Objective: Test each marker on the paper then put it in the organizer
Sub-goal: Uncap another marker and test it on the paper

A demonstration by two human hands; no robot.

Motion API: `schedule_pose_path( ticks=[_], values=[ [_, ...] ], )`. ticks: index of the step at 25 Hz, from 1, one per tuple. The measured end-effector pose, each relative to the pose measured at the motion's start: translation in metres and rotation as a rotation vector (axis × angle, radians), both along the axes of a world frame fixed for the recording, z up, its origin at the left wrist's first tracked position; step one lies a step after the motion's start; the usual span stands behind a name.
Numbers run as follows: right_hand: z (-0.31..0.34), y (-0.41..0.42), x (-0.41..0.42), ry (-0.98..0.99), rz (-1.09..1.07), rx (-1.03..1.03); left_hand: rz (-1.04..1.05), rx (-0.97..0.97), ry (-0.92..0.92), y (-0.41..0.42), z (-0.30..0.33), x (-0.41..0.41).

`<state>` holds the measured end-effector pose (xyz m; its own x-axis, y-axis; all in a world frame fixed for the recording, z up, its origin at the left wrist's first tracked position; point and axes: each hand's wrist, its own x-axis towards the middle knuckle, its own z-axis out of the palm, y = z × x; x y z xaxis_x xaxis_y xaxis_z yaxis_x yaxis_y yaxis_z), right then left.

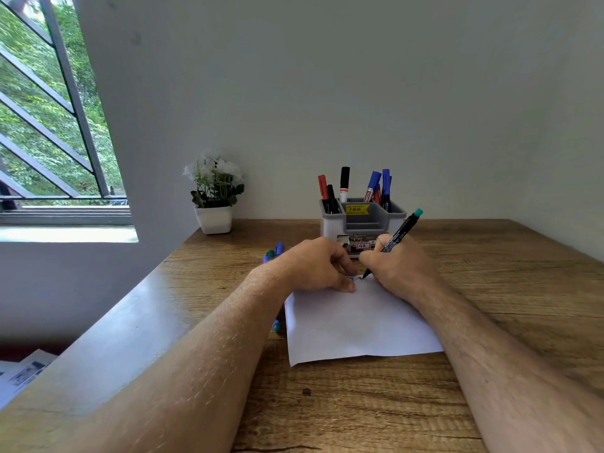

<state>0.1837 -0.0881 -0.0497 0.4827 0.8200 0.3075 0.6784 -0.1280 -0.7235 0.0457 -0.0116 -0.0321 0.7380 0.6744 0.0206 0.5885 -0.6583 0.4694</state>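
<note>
Marker [394, 241], teal-ended: pinched in right hand [397, 268], tip on paper [356, 322], tail slanting toward organizer [361, 220] at surface's far edge. Left hand [322, 264] presses paper, fingers holding nothing.

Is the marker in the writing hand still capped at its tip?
No, the marker in the right hand shows a bare tip touching the paper.

A plain white wall [359, 93] fills most of the view, evenly lit by daylight. A wooden desk [523, 289] with visible grain stands against it. To the left, a window [49, 109] with dark slanted bars opens onto green foliage, above a pale sill [65, 233]. On the desk's far left edge, close to the wall, sits a small white pot [214, 219] of white flowers.
</note>
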Motion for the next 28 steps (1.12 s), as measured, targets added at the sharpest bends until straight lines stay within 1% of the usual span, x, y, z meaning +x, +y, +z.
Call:
schedule_pose_path(
  ticks=[4, 9, 11, 13, 15, 17, 19, 20, 21, 23, 24, 26, 28],
  values=[
    [0.000, -0.001, 0.000, -0.008, 0.032, -0.007, 0.000, -0.014, 0.004, 0.000, 0.000, 0.000],
    [0.002, -0.002, -0.001, 0.033, -0.057, 0.021, -0.008, -0.006, 0.003, -0.001, 0.000, 0.000],
    [0.002, -0.002, -0.001, 0.048, -0.053, 0.019, -0.003, 0.016, 0.004, -0.001, 0.001, -0.001],
    [0.003, -0.002, -0.001, 0.077, -0.055, 0.040, 0.028, 0.068, -0.045, -0.001, 0.001, -0.003],
    [0.005, -0.001, -0.001, 0.122, -0.056, 0.070, 0.081, 0.067, -0.204, 0.002, 0.002, -0.004],
    [0.005, 0.000, -0.001, 0.160, -0.034, 0.105, 0.121, -0.043, -0.439, 0.003, 0.005, -0.005],
    [0.007, 0.000, -0.002, 0.186, 0.015, 0.143, 0.143, -0.119, -0.620, 0.008, 0.006, -0.005],
    [0.008, 0.000, -0.002, 0.242, 0.064, 0.175, 0.147, -0.148, -0.679, 0.009, 0.006, -0.005],
    [0.009, 0.000, -0.002, 0.342, 0.135, 0.220, 0.140, -0.192, -0.745, 0.011, 0.006, -0.005],
    [0.013, -0.002, -0.001, 0.582, 0.273, 0.312, 0.116, -0.334, -0.928, 0.011, 0.008, -0.005],
    [0.014, -0.003, 0.000, 0.654, 0.313, 0.343, 0.107, -0.419, -1.027, 0.012, 0.009, -0.006],
    [0.016, -0.004, -0.001, 0.741, 0.361, 0.379, 0.122, -0.556, -1.169, 0.012, 0.011, -0.006],
    [0.016, -0.005, -0.003, 0.826, 0.400, 0.386, 0.142, -0.675, -1.252, 0.013, 0.011, -0.005]
  ],
)
